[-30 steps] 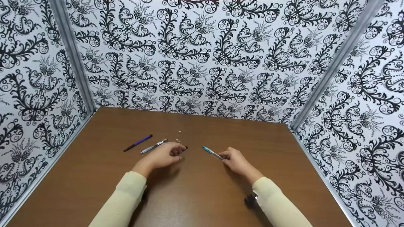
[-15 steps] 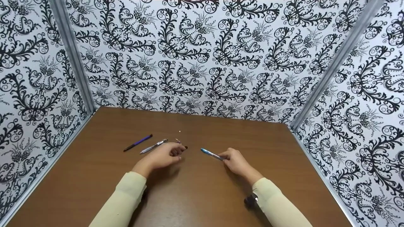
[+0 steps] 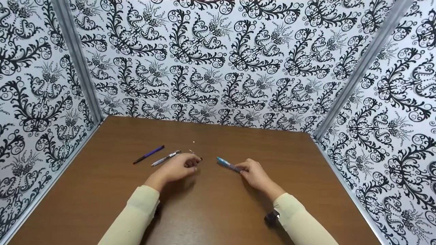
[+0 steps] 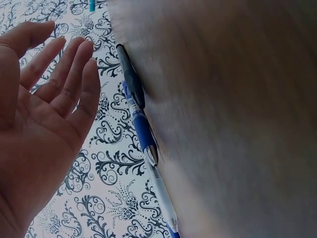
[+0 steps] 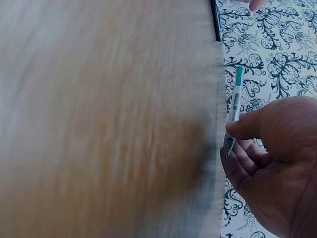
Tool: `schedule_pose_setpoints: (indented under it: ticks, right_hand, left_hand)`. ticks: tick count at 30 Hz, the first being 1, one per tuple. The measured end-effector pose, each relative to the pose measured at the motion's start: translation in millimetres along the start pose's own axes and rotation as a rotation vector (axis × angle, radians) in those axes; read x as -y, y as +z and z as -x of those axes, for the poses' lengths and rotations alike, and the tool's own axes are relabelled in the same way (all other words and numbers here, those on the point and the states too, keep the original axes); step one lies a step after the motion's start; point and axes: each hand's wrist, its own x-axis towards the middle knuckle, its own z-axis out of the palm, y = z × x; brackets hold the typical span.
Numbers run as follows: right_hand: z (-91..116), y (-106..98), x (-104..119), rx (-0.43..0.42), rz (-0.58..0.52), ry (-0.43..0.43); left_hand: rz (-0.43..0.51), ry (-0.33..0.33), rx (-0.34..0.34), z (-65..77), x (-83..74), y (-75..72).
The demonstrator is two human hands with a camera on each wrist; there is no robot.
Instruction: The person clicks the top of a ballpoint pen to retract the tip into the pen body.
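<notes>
My right hand [image 3: 256, 175] pinches a clear pen with a teal end [image 3: 225, 163] between thumb and fingers. In the right wrist view the pen [image 5: 236, 101] stands with its teal end up and its tip at the fingertips. My left hand [image 3: 178, 167] hovers over the table with relaxed fingers and holds nothing; the left wrist view shows its palm [image 4: 47, 116]. Beside it lie a white-and-silver pen [image 3: 166, 158] and, farther left, a purple pen with a dark grip [image 3: 149, 154]. A dark tip [image 3: 201, 159] shows past the left fingers; the rest is hidden.
The brown wooden table [image 3: 211, 211] has patterned black-and-white walls [image 3: 211, 68] around it on the back and sides. Grey metal posts [image 3: 80, 64] stand at the corners. A small dark device [image 3: 271, 217] sits under the right sleeve.
The teal end of the pen in my right hand has swung slightly left, dipping towards me and then back up. The left hand and the lying pens stay nearly still.
</notes>
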Motion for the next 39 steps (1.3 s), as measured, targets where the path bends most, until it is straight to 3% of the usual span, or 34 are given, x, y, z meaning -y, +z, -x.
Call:
schedule_pose_setpoints:
  ticks: [10,15,21,27,39]
  right_hand:
    - [-1.0,-1.3,7.8,-0.051,-0.053,-0.004]
    - [-1.0,-0.9,12.5,-0.08,-0.077,-0.006]
    - [-0.6,2.9,20.6,-0.131,-0.13,-0.021]
    - [-1.0,7.3,31.4,-0.177,-0.222,-0.031]
    - [-2.9,11.9,47.9,-0.192,-0.443,0.016]
  left_hand:
    - [0.019,0.031,-0.036,-4.1,-1.7,0.8]
    - [0.04,0.01,-0.077,-7.8,-3.7,1.6]
    - [0.036,-0.026,-0.224,-16.5,-7.9,7.8]
    - [0.074,-0.014,-0.347,-26.9,-16.7,15.2]
    - [0.104,0.05,-0.376,-39.4,-32.8,26.1]
